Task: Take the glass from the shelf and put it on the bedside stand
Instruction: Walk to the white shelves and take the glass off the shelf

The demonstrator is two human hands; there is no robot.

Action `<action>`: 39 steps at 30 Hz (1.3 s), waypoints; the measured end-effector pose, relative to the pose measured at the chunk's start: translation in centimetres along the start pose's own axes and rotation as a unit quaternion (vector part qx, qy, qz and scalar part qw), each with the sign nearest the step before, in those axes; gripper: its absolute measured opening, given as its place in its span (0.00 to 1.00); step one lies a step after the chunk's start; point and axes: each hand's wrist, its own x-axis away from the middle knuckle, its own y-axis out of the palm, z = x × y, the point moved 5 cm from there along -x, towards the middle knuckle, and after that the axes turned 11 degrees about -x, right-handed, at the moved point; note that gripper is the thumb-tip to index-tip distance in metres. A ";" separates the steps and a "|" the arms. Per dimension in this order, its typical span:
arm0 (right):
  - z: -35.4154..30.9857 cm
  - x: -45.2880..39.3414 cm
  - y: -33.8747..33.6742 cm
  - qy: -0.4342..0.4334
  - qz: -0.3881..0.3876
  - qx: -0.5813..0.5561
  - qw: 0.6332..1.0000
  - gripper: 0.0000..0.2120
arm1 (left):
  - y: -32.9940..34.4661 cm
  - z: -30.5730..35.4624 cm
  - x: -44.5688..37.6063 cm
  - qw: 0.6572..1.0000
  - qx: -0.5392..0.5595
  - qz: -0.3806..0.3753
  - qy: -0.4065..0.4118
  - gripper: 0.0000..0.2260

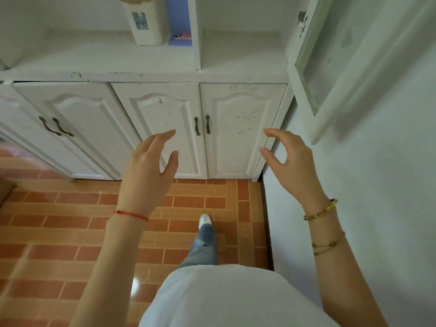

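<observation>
Both bare hands hang in the air before the white wooden cabinet doors (200, 128), the left hand (146, 171) (red thread at the wrist) and the right hand (290, 161) (gold bracelets) each with fingers loosely spread and curled, holding nothing. No glass can be made out on the white open shelf (146, 75) above; there stand only a cream plastic container (144, 22) and, just beside it, a blue box (178, 22).
</observation>
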 end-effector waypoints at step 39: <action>-10.2 -45.9 -7.8 -0.283 0.200 0.056 0.936 0.19 | -5.9 6.5 -48.5 0.946 -0.019 0.263 0.190 0.19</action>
